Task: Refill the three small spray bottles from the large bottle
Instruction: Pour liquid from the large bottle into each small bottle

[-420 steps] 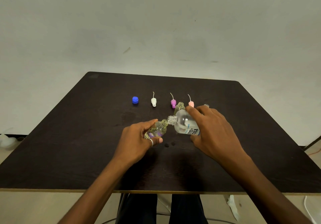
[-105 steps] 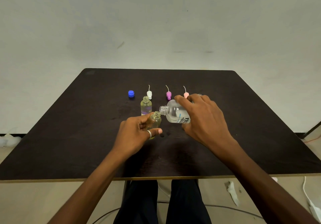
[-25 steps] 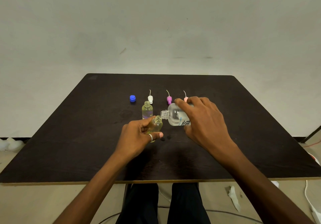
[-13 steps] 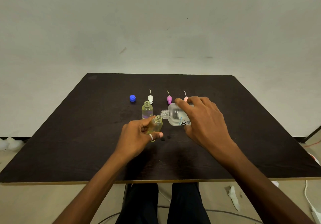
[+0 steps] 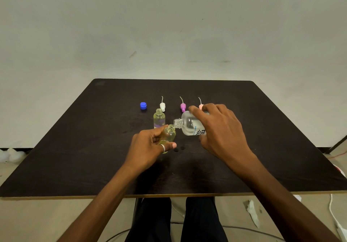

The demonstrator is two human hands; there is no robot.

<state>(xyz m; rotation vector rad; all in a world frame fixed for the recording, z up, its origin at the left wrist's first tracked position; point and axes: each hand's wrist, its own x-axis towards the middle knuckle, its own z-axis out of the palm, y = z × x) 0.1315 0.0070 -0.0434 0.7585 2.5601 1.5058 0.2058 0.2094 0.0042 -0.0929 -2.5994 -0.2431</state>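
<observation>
My right hand [image 5: 220,129] grips the large clear bottle [image 5: 189,124], tipped on its side with its open neck pointing left. That neck touches the mouth of a small clear bottle [image 5: 169,135], which my left hand [image 5: 148,147] holds tilted just above the dark table [image 5: 93,157]. A second small bottle [image 5: 159,118] stands upright and uncapped behind my left hand, with liquid in it. My right hand hides any third small bottle.
Along the back lie a blue cap [image 5: 143,105] and three spray tops with thin tubes: white [image 5: 162,105], purple [image 5: 182,106] and pink [image 5: 200,106]. Two dark drops [image 5: 179,149] mark the table near my left thumb. Paper scraps and cables lie on the floor.
Over the last second nothing has visibly moved. Since the oldest frame, the first small bottle has been stood upright at the back and my left hand has taken another one.
</observation>
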